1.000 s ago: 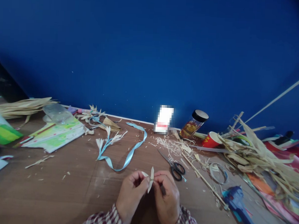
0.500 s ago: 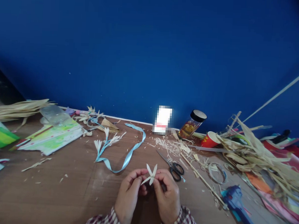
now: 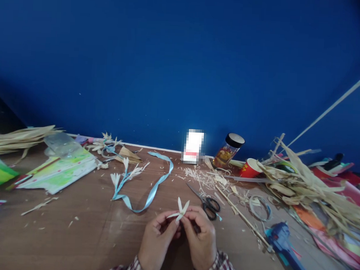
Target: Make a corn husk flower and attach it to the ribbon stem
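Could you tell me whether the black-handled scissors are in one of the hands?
No, the scissors lie on the table, while both hands pinch a small pale flower.

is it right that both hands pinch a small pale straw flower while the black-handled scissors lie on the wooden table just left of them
Not quite. In the head view both hands pinch the small pale straw flower, but the black-handled scissors lie on the wooden table just right of them, not left.

Scissors (image 3: 208,202) on table (image 3: 83,234), ribbon (image 3: 147,189) to their left, glue gun (image 3: 279,239) right, jar (image 3: 228,151) behind

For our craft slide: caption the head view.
Both hands pinch a small pale straw flower over a brown wooden table.
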`<state>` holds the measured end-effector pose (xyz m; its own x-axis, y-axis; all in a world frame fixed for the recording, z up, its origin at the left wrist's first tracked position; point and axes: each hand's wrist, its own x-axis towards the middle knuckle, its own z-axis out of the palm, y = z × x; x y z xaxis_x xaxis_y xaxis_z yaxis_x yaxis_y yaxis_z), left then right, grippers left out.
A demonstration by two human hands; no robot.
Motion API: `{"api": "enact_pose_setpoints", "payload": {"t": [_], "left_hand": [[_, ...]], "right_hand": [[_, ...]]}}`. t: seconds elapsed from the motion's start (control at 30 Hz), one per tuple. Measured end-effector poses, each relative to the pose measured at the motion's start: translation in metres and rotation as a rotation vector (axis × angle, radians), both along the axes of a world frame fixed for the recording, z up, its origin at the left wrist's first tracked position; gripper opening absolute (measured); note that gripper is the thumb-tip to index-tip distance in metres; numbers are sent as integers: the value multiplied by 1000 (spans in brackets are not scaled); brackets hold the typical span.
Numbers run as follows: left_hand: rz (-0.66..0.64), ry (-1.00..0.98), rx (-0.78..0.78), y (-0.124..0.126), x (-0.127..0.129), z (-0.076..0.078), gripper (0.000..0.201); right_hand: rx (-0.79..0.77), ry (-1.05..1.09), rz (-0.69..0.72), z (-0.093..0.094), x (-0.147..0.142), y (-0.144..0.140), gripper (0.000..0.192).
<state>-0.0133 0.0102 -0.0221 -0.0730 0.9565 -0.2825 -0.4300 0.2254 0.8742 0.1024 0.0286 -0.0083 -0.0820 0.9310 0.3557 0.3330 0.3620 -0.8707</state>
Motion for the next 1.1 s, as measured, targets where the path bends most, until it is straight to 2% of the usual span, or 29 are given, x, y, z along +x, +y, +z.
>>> {"api": "enact_pose_setpoints", "payload": {"t": [0.23, 0.8, 1.0, 1.1], "left_hand": [[17, 14, 13, 1, 0, -1, 21], [94, 73, 20, 1, -6, 0, 20], [42, 162, 44, 1, -7, -1, 22], [3, 168, 43, 2, -8, -3, 24]], "right_hand": [[59, 3, -16, 0, -3, 0, 12], [-21, 38, 87, 1, -1, -4, 16], [-134, 81, 45, -7, -4, -5, 5], [-122, 69, -22, -9, -5, -5, 6]]}}
